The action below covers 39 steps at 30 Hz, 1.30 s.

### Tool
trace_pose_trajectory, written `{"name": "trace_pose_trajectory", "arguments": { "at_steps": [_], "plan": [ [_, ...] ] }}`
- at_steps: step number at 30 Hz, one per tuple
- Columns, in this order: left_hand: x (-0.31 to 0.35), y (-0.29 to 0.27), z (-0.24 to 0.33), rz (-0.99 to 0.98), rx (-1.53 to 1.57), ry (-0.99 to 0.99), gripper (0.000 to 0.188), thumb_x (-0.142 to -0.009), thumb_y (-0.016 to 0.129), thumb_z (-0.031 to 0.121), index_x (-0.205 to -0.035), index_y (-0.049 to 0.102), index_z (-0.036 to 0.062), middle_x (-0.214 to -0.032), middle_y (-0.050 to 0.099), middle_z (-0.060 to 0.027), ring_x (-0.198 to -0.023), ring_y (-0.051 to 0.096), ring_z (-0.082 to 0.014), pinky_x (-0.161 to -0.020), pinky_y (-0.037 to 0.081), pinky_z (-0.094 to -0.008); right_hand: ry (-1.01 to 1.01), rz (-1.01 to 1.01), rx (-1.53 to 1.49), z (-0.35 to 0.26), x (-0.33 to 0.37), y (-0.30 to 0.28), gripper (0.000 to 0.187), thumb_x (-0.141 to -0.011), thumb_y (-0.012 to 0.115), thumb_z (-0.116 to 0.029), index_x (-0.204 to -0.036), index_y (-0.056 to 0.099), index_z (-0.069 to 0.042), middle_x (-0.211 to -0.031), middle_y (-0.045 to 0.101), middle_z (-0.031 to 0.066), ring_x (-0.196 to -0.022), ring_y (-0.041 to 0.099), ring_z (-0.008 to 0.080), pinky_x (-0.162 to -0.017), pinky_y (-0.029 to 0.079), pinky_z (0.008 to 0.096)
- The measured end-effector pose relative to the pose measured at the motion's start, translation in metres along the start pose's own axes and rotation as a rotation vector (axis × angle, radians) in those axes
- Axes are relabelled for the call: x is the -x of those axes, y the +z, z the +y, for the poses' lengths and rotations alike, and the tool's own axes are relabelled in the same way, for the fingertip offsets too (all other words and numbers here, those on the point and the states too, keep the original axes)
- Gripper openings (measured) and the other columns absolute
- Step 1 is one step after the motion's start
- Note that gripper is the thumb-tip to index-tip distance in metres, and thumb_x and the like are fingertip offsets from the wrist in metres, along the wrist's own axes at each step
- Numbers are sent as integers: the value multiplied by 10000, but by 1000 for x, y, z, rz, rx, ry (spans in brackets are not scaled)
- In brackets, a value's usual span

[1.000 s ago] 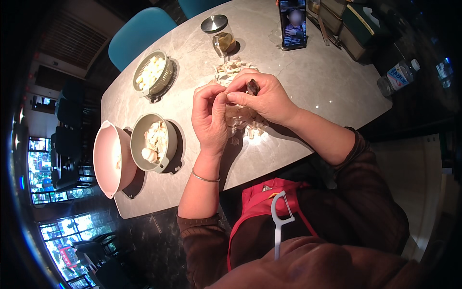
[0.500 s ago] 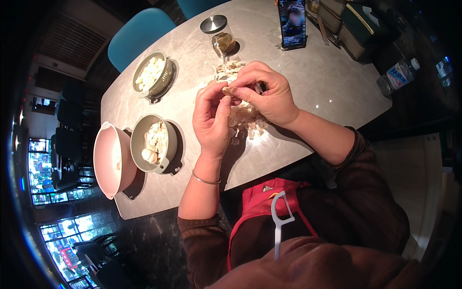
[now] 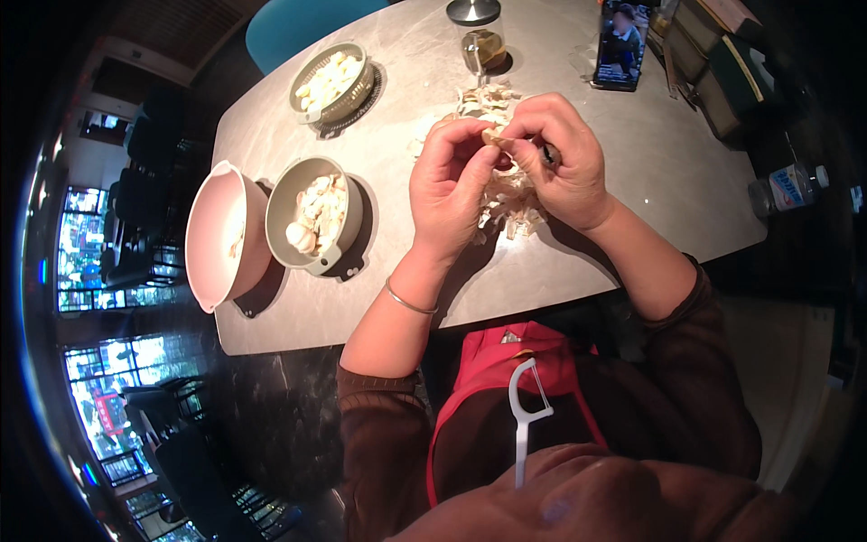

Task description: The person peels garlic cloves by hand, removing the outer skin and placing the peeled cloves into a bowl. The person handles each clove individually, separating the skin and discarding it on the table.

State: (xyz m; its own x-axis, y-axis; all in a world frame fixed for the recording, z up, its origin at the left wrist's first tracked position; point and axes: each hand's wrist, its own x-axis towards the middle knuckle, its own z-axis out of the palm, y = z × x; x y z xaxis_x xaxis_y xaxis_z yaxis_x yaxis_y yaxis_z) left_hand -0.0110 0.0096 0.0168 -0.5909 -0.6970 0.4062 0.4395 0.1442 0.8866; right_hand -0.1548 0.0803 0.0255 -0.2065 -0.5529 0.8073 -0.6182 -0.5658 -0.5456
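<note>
Above the near part of the table, my left hand [image 3: 452,185] and my right hand [image 3: 569,172] meet at the fingertips. Between their thumbs and forefingers they pinch a small pale garlic clove [image 3: 493,136]. A small dark object [image 3: 549,155], partly hidden, shows within the curled fingers of my right hand; its kind is unclear. Under and around both hands lies a loose heap of papery garlic skins [image 3: 513,212]. To the left, a grey-green bowl [image 3: 355,212] holds unpeeled garlic, and a grey-green colander [image 3: 359,98] behind it holds peeled cloves.
A pink bowl [image 3: 257,248] stands at the table's left edge. Toward the back are a lidded glass jar [image 3: 484,50] and an upright phone [image 3: 621,45]. Dark boxes [image 3: 736,77] and a plastic bottle [image 3: 787,190] lie right. A white floss pick [image 3: 521,443] shows low in front.
The view has shifted, so the table and bowls appear higher and further right. Both hands keep pinching at the same clove, with slight finger movement. The phone's picture differs.
</note>
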Motion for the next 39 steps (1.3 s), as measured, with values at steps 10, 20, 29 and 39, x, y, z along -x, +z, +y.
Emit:
{"name": "trace_pose_trajectory", "arguments": {
  "at_steps": [10, 20, 29, 39],
  "plan": [
    [-4, -5, -6, -10, -185, 136, 224, -914, 627, -57, -1128, 600, 6, -1125, 534, -75, -920, 610, -122, -832, 542, -260, -28, -37, 56, 2, -2, -1, 181, -809, 698, 65, -942, 610, -20, -932, 591, 109, -818, 600, 257, -700, 510, 332],
    [-9, -11, -2, 39, -4, 77, 211, -965, 607, 8, -1170, 561, -5, -1150, 640, -100, -951, 642, -134, -836, 568, -284, 47, -56, 23, -1, 0, -1, 145, -835, 699, 56, -934, 618, -14, -940, 597, 96, -836, 602, 239, -711, 508, 318],
    [-13, -16, -3, 124, 167, -10, 188, -1002, 583, 68, -1172, 569, -13, -1088, 670, -116, -929, 676, -164, -846, 587, -313, 91, -53, -63, -3, 2, -2, 121, -863, 704, 37, -934, 616, -5, -937, 599, 82, -805, 580, 180, -680, 475, 273],
    [-15, -21, -4, 162, 136, 6, 209, -1012, 567, 79, -1201, 574, -7, -1083, 657, -114, -936, 676, -168, -824, 591, -302, 42, -77, -4, -1, -1, 0, 119, -822, 739, 25, -905, 671, -27, -904, 605, 70, -778, 588, 168, -664, 486, 274]
  ]
}}
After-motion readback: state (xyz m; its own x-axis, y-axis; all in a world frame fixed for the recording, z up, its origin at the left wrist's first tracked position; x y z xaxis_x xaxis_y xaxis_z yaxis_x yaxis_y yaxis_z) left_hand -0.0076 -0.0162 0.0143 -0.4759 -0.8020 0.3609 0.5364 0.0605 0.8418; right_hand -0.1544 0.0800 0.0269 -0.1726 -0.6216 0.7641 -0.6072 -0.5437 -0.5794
